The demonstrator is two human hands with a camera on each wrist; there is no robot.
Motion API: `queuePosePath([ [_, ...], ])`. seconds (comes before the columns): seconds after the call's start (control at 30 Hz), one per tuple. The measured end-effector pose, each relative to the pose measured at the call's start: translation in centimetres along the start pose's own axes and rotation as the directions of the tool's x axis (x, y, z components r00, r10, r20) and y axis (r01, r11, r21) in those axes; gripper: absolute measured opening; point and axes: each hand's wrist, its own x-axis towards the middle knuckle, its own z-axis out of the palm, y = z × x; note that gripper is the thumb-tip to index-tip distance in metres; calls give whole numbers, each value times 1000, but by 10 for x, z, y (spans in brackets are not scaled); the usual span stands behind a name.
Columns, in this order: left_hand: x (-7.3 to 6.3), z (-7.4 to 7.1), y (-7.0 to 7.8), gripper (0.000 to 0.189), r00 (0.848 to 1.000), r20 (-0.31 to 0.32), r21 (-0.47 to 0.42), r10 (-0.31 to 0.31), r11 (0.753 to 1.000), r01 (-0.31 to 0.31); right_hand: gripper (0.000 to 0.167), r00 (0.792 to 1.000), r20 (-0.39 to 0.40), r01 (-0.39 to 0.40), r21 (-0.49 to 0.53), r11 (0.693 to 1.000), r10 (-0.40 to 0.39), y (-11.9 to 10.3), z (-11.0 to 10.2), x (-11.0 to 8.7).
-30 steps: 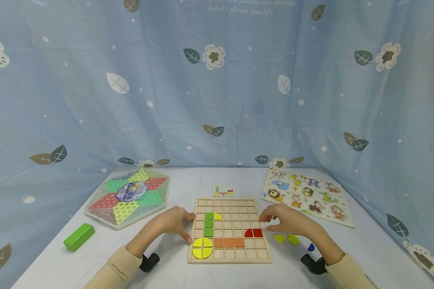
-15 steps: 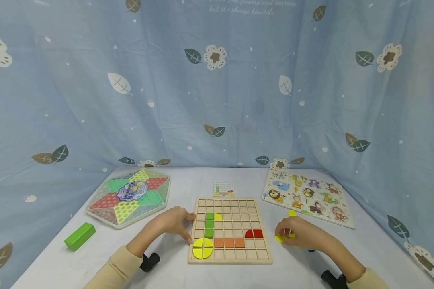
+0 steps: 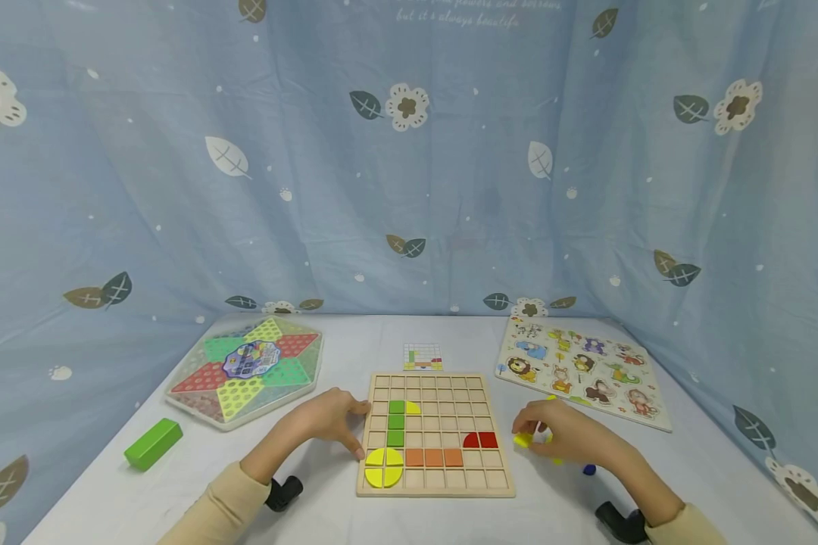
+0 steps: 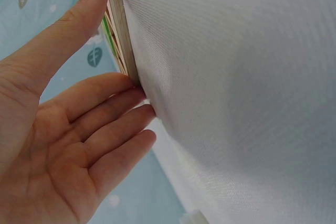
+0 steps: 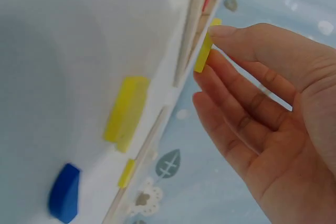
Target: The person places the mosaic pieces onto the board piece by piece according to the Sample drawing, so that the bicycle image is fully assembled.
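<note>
A square wooden grid board (image 3: 436, 493) lies mid-table, holding green and orange squares, yellow quarter circles and two red pieces. My left hand (image 3: 332, 424) rests at its left edge; the left wrist view has the thumb (image 4: 71, 30) and fairly straight fingers touching the board's side (image 4: 126, 40). To the right of the board, my right hand (image 3: 562, 433) pinches a yellow quarter-circle piece (image 5: 207, 48) between thumb and fingers, raised off the table in the right wrist view. Beneath that hand lie more yellow pieces (image 5: 126, 111), partly hidden from the head view, and a blue piece (image 3: 589, 470).
A small pattern card (image 3: 423, 356) lies behind the board. At back left is a hexagonal Chinese checkers set (image 3: 248, 371), with a green block (image 3: 153, 444) in front. An animal puzzle board (image 3: 582, 369) occupies the back right. A blue patterned curtain (image 3: 409, 189) hangs behind.
The right hand has moved right, away from the board's edge, to the loose yellow pieces and has taken hold of one. It now lifts slightly back toward the board. The left hand stays put.
</note>
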Motion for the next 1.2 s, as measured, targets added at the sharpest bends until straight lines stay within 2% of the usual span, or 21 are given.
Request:
queuePosePath([
  [0.23,0,-2,1,80,1000,-1,4,4,1000,-4,24,998,17,66,29,997,-67,-11,-1,7],
  [0.43,-1,0,1,79,1000,-3,-7,-1,1000,1,28,996,57,66,33,997,-68,-24,5,16],
  [0.67,-2,0,2,80,1000,-9,-5,-10,1000,10,27,989,82,119,34,992,-121,-36,12,26],
  [0.87,-2,-1,2,80,1000,-6,-5,-3,1000,3,24,984,91,151,45,987,-155,-41,19,34],
  [1.1,-3,-2,3,79,1000,-5,-9,7,1000,-7,26,984,105,142,36,989,-145,-42,26,41],
  [1.2,-3,-2,2,79,1000,-4,-4,6,1000,-6,25,980,104,168,39,985,-172,-41,28,43],
])
